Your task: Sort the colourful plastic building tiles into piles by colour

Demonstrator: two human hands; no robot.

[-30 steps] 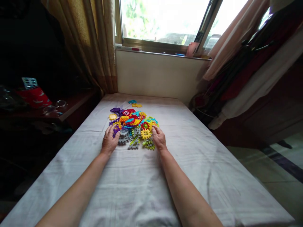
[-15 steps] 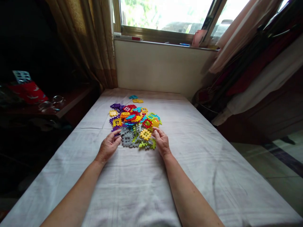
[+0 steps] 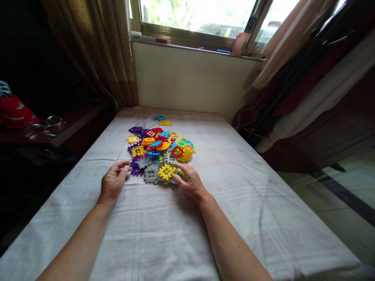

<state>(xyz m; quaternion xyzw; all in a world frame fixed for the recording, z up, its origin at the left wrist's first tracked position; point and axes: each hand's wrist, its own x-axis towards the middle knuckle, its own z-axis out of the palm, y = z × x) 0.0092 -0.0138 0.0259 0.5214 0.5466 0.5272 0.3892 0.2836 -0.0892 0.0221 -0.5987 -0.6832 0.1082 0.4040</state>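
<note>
A pile of colourful notched plastic pieces (image 3: 156, 144) lies on the pale cloth. My right hand (image 3: 189, 180) is at the pile's near right side, thumb and fingers closed on the edge of a yellow window piece (image 3: 166, 172). Just left of that piece lies a grey window piece (image 3: 151, 174). At the pile's near left, my left hand (image 3: 114, 180) is beside purple pieces (image 3: 136, 167), its thumb and fingertips close together; whether something small is between them is too small to tell.
The cloth-covered surface (image 3: 152, 234) reaches a low wall under a window. Eyeglasses (image 3: 43, 127) and a red bag (image 3: 16, 113) are on a dark shelf at left. Clothes (image 3: 307, 93) hang at right.
My left hand has moved left, off the grey pieces. My right hand has moved left, and the yellow window piece has shifted left and turned. The view has shifted slightly.
</note>
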